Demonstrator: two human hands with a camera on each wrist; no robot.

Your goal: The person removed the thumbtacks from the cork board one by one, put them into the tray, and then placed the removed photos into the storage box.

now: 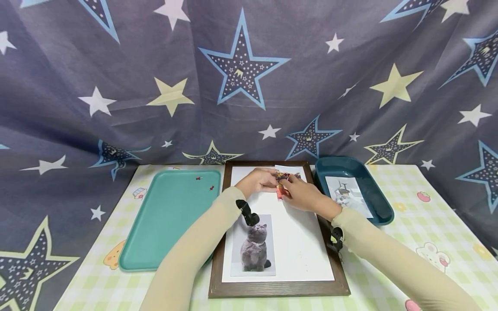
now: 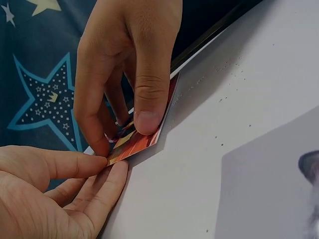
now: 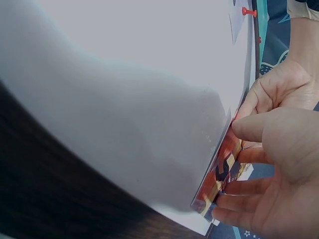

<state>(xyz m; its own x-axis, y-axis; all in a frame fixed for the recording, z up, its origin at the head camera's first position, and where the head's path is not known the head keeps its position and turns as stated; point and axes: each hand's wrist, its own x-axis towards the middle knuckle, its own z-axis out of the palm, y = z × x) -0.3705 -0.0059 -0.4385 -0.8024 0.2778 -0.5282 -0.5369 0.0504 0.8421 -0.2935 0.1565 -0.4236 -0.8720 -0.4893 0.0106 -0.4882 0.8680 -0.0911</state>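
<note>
Near the far edge of a white board [image 1: 292, 242] in a brown frame, both hands hold a red and yellow picture card [image 1: 281, 190]. My left hand [image 1: 260, 180] pinches its left end between thumb and fingers, also seen in the left wrist view. From the right, my right hand [image 1: 303, 194] grips the same card, its thumb on the front face and fingers at the far side. The card is tilted off the board and largely covered by the fingers. A grey cat photo [image 1: 254, 250] lies on the board's near left.
Left of the frame sits a green tray [image 1: 167, 216] with red push pins [image 1: 199, 178] near its far right corner. Right of it, a dark teal bin [image 1: 383, 207] holds a printed picture [image 1: 348, 194]. Another red push pin [image 3: 249, 12] stands at the cat photo in the right wrist view.
</note>
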